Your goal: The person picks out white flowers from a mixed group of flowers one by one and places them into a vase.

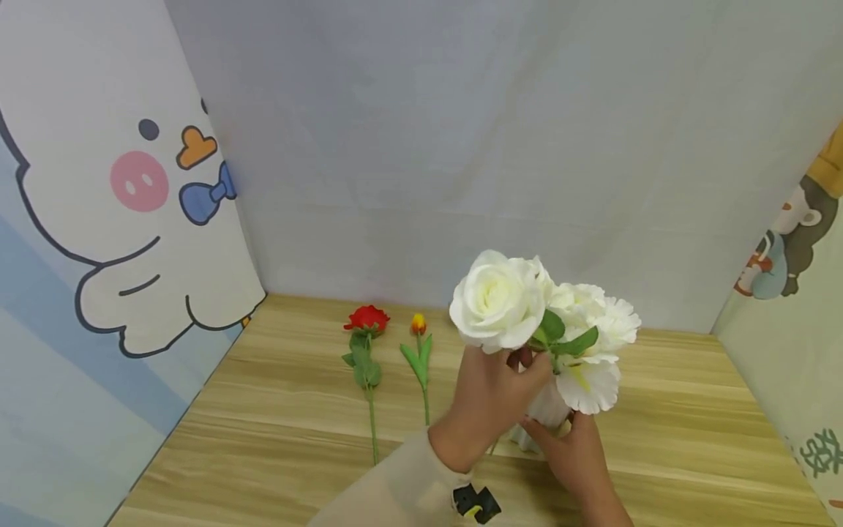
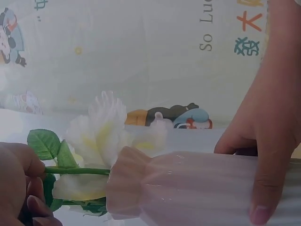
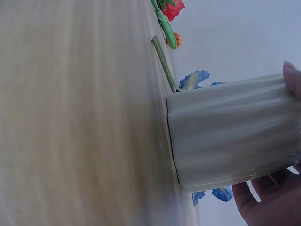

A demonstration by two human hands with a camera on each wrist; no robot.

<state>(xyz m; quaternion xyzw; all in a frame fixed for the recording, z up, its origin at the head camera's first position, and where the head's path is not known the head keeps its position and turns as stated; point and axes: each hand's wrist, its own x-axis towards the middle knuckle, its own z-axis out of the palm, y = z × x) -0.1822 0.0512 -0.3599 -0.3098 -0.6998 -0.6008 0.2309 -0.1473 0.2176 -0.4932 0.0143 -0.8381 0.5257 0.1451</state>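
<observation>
In the head view my left hand (image 1: 490,399) is just under a large white rose (image 1: 497,300). Its thumb and fingers pinch the green stem (image 2: 77,171), which runs into the mouth of the vase in the left wrist view. The white fluted vase (image 3: 230,134) stands upright on the table, and my right hand (image 1: 576,457) grips its side, thumb and fingers around it. White ruffled flowers (image 1: 589,388) and green leaves (image 1: 571,338) fan out over the vase mouth, covering much of the vase from above.
Left of the vase, a red rose (image 1: 367,320) and a small red-yellow tulip (image 1: 418,324) lie on the wooden table (image 1: 283,410). Behind the vase, blue petals (image 3: 195,79) show near the tabletop in the right wrist view. A grey cloth (image 1: 395,146) hangs at the back.
</observation>
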